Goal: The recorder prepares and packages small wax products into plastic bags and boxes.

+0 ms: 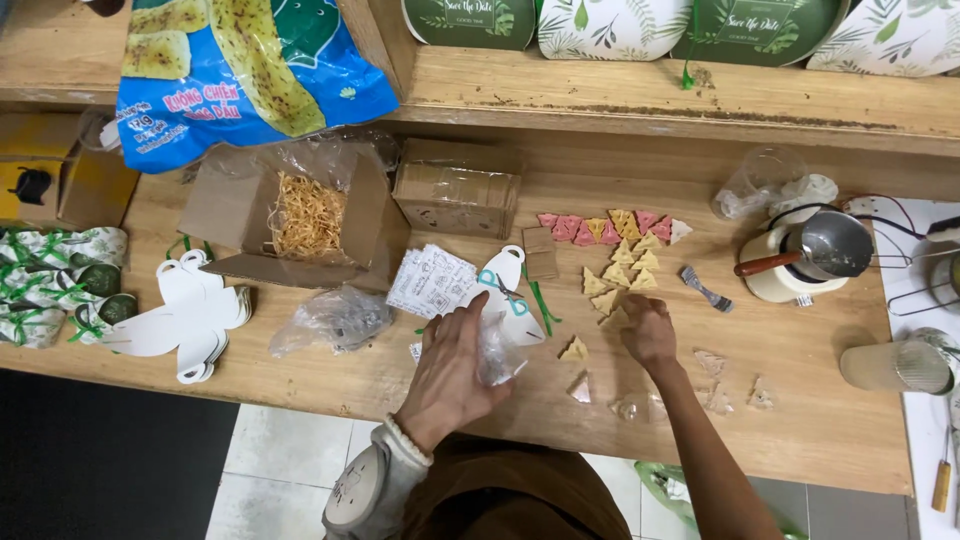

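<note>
My left hand (452,360) holds a small clear plastic bag (497,352) above the wooden table (800,420), next to a white paper cut-out (512,300). My right hand (646,332) reaches over a yellow triangular soap piece (615,318) at the near end of a cluster of yellow triangles (625,268); its fingers are curled around that piece. Pink triangles (575,229) line the far side of the cluster. Two more triangles (575,350) lie between my hands. Several bagged triangles (712,362) lie to the right.
An open cardboard box of straw filler (305,215), a small brown box (457,197), printed cards (432,282), white paper cut-outs (190,315), a blue snack bag (240,70), a pot on a small burner (820,255), a clear cup (895,366), a metal clip (705,288).
</note>
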